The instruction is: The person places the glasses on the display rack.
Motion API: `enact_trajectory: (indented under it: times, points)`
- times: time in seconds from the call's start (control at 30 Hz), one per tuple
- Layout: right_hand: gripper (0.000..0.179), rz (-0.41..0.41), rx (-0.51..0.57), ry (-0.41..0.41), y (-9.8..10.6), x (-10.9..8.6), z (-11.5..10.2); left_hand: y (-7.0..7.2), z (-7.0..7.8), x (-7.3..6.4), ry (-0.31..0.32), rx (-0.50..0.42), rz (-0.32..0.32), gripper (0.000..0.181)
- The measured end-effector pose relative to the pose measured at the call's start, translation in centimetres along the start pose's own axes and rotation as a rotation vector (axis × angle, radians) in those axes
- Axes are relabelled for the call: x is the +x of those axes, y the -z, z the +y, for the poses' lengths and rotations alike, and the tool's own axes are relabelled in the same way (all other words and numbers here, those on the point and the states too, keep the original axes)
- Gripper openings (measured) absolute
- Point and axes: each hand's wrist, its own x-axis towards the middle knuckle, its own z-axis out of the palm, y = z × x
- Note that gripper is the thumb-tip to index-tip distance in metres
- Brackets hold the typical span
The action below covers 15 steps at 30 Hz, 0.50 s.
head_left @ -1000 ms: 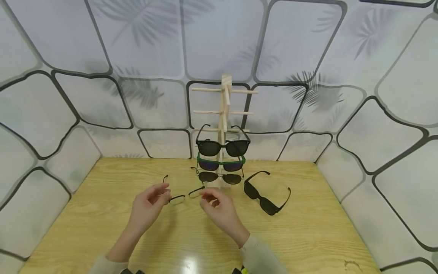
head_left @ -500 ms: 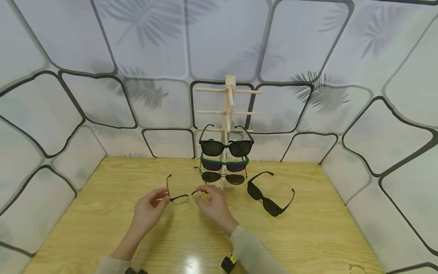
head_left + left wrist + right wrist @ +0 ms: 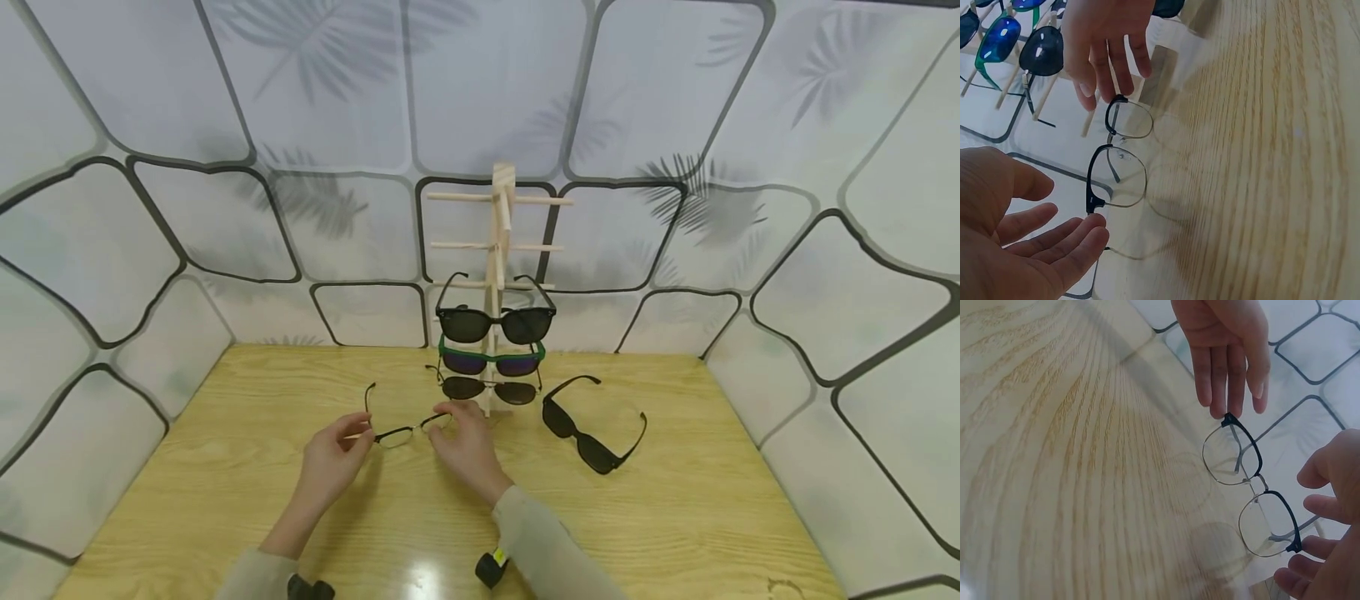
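A pair of browline eyeglasses with black upper rims and thin metal lower rims is between my two hands, its temples unfolded toward the back. My left hand touches the left hinge corner with its fingertips. At the other corner, the fingertips of my right hand make contact. In the left wrist view, the left fingers are extended and the thumb is apart from the eyeglasses. The right wrist view has the right fingers slightly bent beside the frame, thumb apart. Whether the lower rims rest on the table cannot be told.
Behind the hands stands a wooden display rack with bare upper pegs. It bears black sunglasses, green-framed sunglasses and thin-rimmed sunglasses. Another black pair of sunglasses lies unfolded on the wooden table, right of the rack.
My right hand has closed in on the right corner of the eyeglasses and touches it. The left hand stays at the left corner. The head view has shifted slightly.
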Motion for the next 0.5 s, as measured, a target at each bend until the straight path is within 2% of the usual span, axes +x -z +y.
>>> enact_trajectory:
  times: [0.17, 0.37, 0.5]
  points:
    - [0.029, -0.003, -0.01, -0.01, -0.27, 0.15, 0.16, -0.08, -0.16, 0.15, 0.013, 0.009, -0.008, 0.033]
    - [0.031, -0.014, 0.002, -0.037, -0.31, 0.33, -0.06, 0.04, -0.44, 0.42, 0.049, -0.041, -0.007, 0.034]
    - [0.031, -0.02, 0.01, -0.063, -0.33, 0.44, -0.13, 0.39, -0.66, 0.45, 0.062, -0.032, -0.004, 0.034]
